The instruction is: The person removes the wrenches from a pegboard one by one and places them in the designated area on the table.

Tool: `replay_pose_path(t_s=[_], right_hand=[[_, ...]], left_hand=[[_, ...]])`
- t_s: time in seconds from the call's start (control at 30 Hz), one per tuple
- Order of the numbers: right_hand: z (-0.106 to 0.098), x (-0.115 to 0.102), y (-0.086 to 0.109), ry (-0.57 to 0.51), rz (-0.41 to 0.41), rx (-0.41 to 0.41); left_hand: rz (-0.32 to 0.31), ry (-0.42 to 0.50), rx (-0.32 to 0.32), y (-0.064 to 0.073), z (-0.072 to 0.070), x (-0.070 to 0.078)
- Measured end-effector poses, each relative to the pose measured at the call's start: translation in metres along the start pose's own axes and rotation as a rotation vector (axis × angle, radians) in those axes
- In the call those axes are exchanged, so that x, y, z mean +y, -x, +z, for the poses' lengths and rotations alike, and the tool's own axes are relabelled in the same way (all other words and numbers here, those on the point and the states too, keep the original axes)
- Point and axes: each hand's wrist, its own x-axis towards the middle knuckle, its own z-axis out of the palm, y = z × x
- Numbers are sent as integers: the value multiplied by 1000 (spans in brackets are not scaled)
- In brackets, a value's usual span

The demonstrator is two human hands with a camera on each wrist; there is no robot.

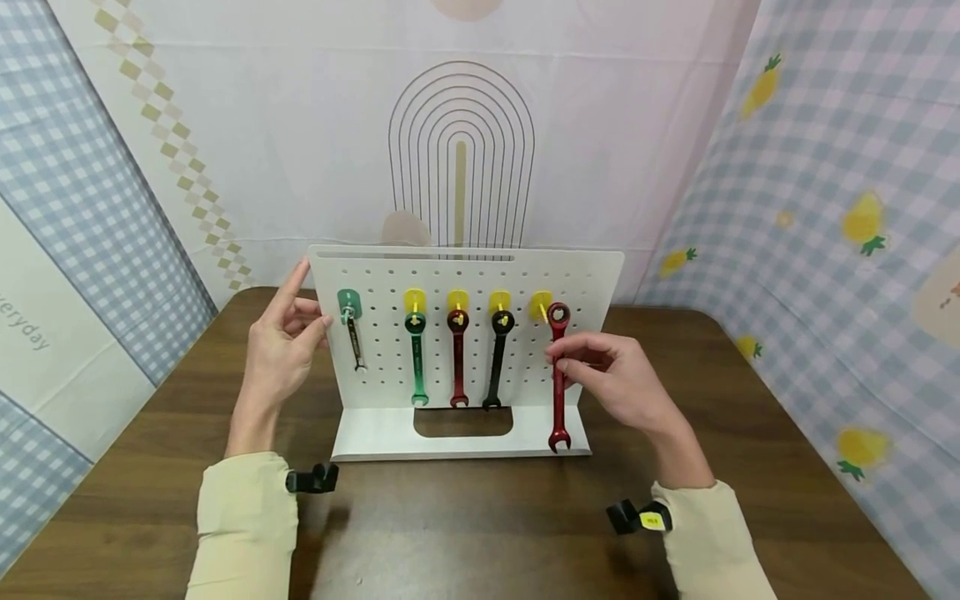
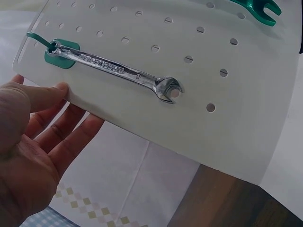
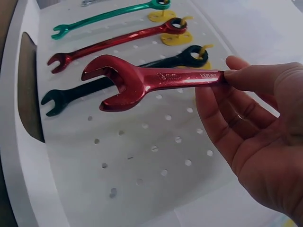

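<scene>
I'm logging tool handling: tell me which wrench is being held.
The rightmost red wrench in the head view, pinched by the right hand; the other four wrenches hang on hooks.

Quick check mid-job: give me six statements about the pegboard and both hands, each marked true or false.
1. The right hand holds a red wrench. True.
2. The left hand touches nothing. False: it grips an edge of the pegboard.
3. The green wrench hangs from a yellow hook. True.
4. The silver wrench hangs from a yellow hook too. False: its hook is green.
5. In the head view, the held wrench's open end points down. True.
6. No wrench hangs between the green and black wrenches. False: another red wrench does.
</scene>
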Motion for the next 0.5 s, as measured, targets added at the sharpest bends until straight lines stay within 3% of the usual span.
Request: replay_pose_path(t_s=[0.27, 0.5], right_hand=[[-26, -1, 8, 10, -61, 61], [-49, 0, 16, 16, -64, 135]], left_hand=[[16, -9, 7, -2, 1, -3], [-21, -21, 5, -4, 0, -8]])
